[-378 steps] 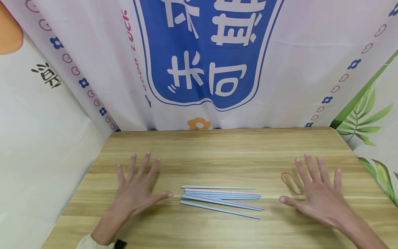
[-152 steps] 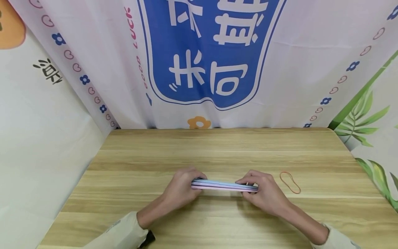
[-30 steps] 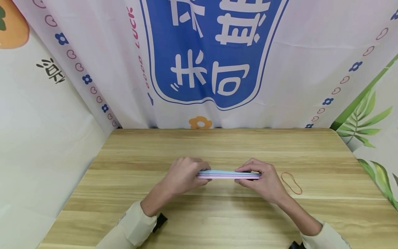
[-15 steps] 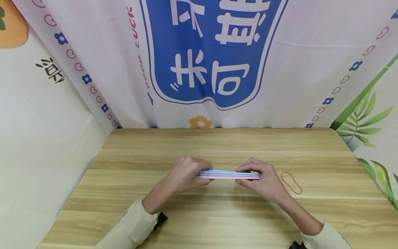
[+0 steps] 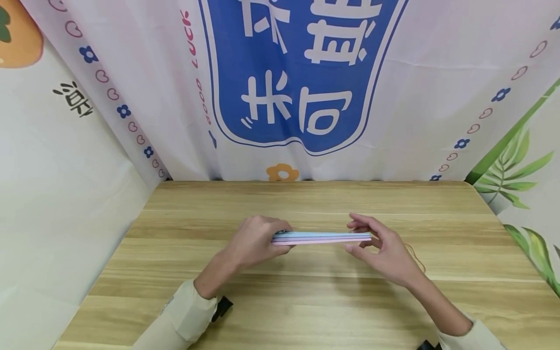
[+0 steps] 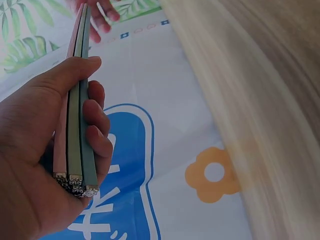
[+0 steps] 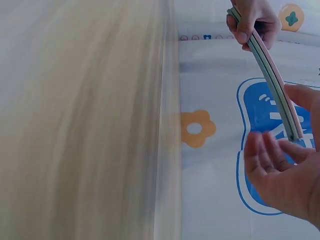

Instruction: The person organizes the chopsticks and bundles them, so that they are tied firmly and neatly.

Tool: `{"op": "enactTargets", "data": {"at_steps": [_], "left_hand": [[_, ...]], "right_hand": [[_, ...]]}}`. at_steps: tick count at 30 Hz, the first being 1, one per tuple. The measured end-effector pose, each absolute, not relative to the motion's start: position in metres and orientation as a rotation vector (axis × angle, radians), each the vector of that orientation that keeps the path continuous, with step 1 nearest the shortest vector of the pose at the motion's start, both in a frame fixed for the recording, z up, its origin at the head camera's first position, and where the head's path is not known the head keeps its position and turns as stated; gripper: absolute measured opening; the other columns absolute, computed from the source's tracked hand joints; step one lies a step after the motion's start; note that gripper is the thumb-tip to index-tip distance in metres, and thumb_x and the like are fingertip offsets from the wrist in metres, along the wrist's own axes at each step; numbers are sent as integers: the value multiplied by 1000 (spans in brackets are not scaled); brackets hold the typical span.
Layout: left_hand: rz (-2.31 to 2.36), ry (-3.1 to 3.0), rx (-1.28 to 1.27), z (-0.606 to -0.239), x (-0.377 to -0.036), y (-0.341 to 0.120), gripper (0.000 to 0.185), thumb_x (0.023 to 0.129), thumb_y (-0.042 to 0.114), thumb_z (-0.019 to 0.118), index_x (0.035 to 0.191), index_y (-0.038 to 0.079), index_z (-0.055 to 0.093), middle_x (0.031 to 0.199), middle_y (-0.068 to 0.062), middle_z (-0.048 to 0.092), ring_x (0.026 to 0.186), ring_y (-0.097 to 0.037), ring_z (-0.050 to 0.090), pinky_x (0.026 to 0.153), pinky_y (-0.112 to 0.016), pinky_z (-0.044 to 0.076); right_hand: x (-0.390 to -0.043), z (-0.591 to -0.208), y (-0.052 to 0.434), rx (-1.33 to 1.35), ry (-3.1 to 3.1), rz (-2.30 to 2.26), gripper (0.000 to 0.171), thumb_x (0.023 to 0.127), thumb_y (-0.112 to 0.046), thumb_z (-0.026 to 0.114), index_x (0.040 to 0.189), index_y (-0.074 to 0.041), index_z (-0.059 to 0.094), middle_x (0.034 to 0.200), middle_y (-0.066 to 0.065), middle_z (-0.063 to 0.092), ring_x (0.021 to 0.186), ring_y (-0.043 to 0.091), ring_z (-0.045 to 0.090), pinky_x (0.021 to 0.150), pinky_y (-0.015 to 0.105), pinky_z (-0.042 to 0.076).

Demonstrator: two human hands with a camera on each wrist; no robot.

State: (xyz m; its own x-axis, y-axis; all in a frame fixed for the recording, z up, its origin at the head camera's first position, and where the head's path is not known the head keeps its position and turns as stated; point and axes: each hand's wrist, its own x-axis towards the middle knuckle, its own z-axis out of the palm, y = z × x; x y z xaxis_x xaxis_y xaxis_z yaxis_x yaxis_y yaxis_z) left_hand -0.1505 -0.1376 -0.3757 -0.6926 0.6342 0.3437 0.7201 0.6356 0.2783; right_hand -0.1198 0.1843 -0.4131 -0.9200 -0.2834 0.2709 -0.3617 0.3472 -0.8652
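Note:
A bundle of thin pastel sticks (image 5: 321,237), blue, purple and pink, is held level above the table. My left hand (image 5: 255,241) grips its left end, with the thumb along one side and the fingers curled round the other. In the left wrist view, the ends of the sticks (image 6: 75,130) stick out below that grip, silvery and speckled. My right hand (image 5: 385,250) is at the far end with its thumb and fingers parted around the bundle. In the right wrist view, its fingers (image 7: 270,155) are spread and not closed on the sticks.
A thin orange-red rubber band (image 5: 414,257) lies on the wooden table (image 5: 280,311), partly hidden behind my right hand. A printed white cloth (image 5: 245,160) hangs at the table's back edge. Leaf-patterned cloth (image 5: 503,180) stands at the right.
Loose sticks on the table were gathered into a bundle held by both hands. In the last half second my right hand has let go and shifted right; the bundle moved slightly up.

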Motion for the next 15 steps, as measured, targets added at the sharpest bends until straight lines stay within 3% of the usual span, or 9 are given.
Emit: {"op": "enactTargets", "data": {"at_steps": [5,9,12,15], "left_hand": [[-590,-2643,-1092,-373,-151,-139,17,86,18,89,101,12,83,91,3,82,66,-1,62,61,-16,49],[-609,-2642,-1117,-370,-150,-137,18,85,18,90,101,12,83,90,3,82,66,-1,61,62,-16,49],[-628,-2640,-1130,-367,-149,-134,18,85,16,90,101,11,83,89,3,81,66,-1,62,63,-16,50],[-657,-2649,-1130,-365,-149,-131,17,85,14,89,100,11,82,89,3,81,66,-1,62,63,-16,51]], "right_hand": [[-112,-418,188,670,-2548,1542,93,98,-11,78,172,-12,21,167,15,44,148,30,49,104,18,53],[-108,-422,185,716,-2549,1529,106,100,-12,75,174,-23,-1,180,11,21,160,42,29,112,11,39],[-107,-425,182,750,-2498,1614,110,101,-7,72,173,-27,-10,182,9,11,164,38,20,114,11,34],[-106,-427,181,835,-2421,1698,115,99,1,70,171,-26,-15,182,15,6,166,22,17,115,13,34]]}}
